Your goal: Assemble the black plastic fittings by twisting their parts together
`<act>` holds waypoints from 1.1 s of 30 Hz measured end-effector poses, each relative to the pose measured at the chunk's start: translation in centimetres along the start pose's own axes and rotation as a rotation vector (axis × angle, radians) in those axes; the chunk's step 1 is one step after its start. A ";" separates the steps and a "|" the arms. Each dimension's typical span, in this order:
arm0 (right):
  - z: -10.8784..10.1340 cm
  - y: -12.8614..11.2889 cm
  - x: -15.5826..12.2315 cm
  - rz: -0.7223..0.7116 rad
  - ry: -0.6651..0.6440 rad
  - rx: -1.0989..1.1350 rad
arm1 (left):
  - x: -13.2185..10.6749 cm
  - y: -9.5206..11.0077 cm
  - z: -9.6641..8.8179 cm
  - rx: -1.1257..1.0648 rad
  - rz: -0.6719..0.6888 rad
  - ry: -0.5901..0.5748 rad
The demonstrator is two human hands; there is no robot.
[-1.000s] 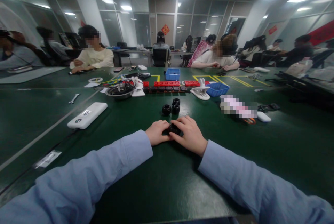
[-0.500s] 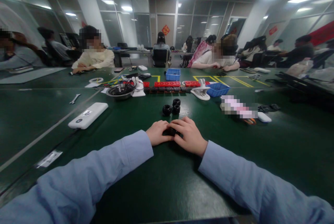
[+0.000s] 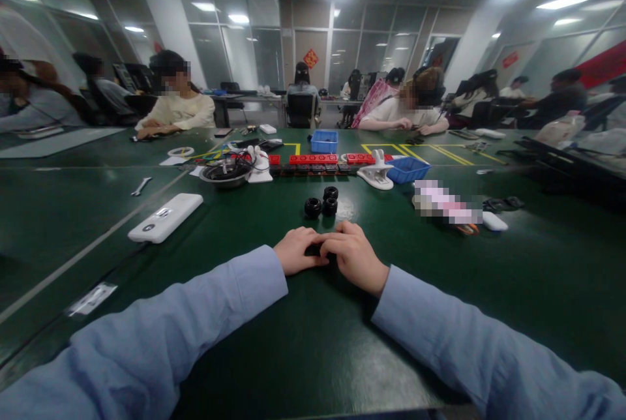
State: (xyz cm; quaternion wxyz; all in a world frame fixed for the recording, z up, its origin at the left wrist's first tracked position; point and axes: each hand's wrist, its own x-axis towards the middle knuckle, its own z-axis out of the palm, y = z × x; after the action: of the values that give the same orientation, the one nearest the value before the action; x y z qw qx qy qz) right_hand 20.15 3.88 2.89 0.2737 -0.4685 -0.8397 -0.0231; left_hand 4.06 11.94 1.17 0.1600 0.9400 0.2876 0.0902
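Close together at the middle of the near tabletop, my left hand (image 3: pixel 296 251) and my right hand (image 3: pixel 356 258) meet at the fingertips. Between them is a small black wheel (image 3: pixel 315 250), mostly hidden by my fingers. The left thumb and fingers close round it from the left. My right fingers are bent and pinch at it from the right, crossing over the left fingertips. Just beyond my hands stand three black toy wheels with chunky tyres: a left one (image 3: pixel 313 207), a front right one (image 3: pixel 330 205) and a rear one (image 3: pixel 331 192).
A white power bank (image 3: pixel 166 218) and a wrench (image 3: pixel 141 186) lie left. Farther back are a metal bowl (image 3: pixel 225 179) of cables, white clamps (image 3: pixel 375 174), a red-topped strip (image 3: pixel 313 159) and blue bins (image 3: pixel 325 141). Co-workers sit across the green table (image 3: pixel 274 355).
My right fingers have bent and drawn in more over the wheel, and less of its black surface shows between my hands. The three standing wheels have stayed put.
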 end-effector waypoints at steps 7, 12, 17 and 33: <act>-0.2 0.0 -0.1 -0.013 0.001 0.057 | 0.0 0.2 -0.1 0.014 0.011 0.008; 0.2 0.0 -0.4 -0.057 0.030 0.102 | 0.0 0.2 0.0 0.045 0.010 0.016; 0.4 0.1 -0.6 -0.062 0.037 0.088 | 0.0 0.0 0.1 0.024 0.006 0.018; 0.7 2.1 -0.4 0.258 0.095 0.005 | 0.0 -0.4 0.0 -0.053 -0.010 0.022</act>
State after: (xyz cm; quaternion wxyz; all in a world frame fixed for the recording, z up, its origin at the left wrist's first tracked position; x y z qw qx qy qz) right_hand 21.72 4.95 1.61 0.3149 -0.5701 -0.7588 -0.0077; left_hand 3.89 12.22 1.00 0.1820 0.9329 0.2914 0.1075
